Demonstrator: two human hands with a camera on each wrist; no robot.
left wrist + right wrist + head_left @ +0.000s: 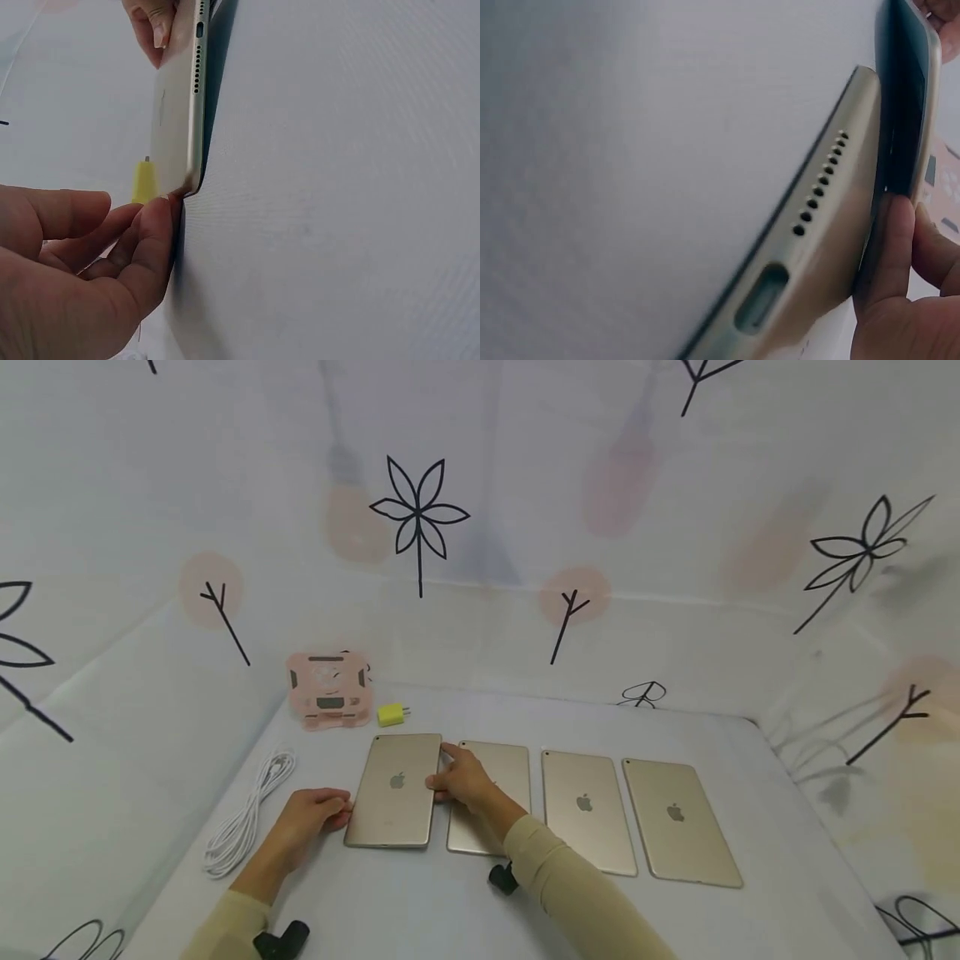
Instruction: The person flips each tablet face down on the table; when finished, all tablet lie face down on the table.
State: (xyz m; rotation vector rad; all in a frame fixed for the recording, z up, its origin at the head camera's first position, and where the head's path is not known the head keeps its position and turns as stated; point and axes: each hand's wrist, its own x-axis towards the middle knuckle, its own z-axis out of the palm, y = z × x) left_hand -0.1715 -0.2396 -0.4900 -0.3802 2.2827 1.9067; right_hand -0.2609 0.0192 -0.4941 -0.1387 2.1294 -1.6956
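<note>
A gold tablet (393, 818), back side up, lies leftmost of several in a row. My right hand (467, 781) pinches its right edge, thumb on the back and fingers beneath. In the right wrist view, that side of the held tablet (931, 97) is raised, showing its dark screen underneath. My left hand (303, 822) touches the opposite edge with its fingertips; in the left wrist view its thumb stands apart from the tablet. A second gold tablet (502, 764) lies just right, partly hidden under my right hand and forearm.
Two more gold tablets, a third (588, 831) and a fourth (686, 839), lie farther right. A coiled white cable (243, 827) is left of my left hand. Behind are a yellow plug adapter (391, 715) and a pink cut-out panel (330, 689) at the back left.
</note>
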